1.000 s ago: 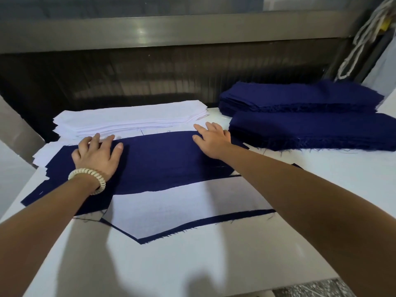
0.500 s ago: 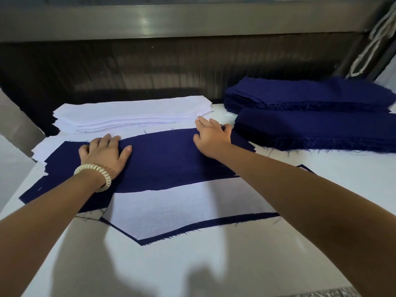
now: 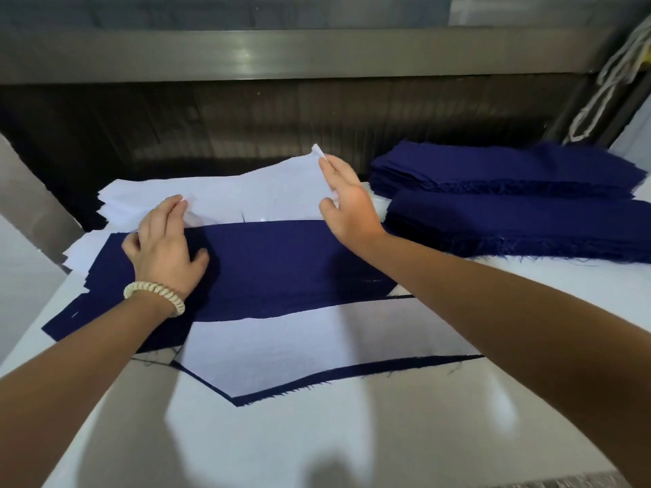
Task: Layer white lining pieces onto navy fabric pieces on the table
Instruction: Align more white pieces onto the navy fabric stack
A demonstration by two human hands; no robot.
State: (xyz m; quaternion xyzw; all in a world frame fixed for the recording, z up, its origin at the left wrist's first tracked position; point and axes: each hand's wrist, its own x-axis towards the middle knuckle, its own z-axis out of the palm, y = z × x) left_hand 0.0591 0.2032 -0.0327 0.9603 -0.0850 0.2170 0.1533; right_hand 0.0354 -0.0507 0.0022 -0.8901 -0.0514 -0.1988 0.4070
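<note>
White lining piece [image 3: 253, 195] is held up at 12 o'clock, just past the navy fabric piece [image 3: 281, 262]. The left hand [image 3: 165, 244] pinches its left edge and the right hand [image 3: 347, 206] pinches its right corner. It looks light and floppy, so holding 2 ends keeps it flat.

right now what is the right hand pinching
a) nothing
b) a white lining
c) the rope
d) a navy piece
B: the right hand pinches a corner of the white lining, which is held up off the white stack behind the navy piece.
</note>
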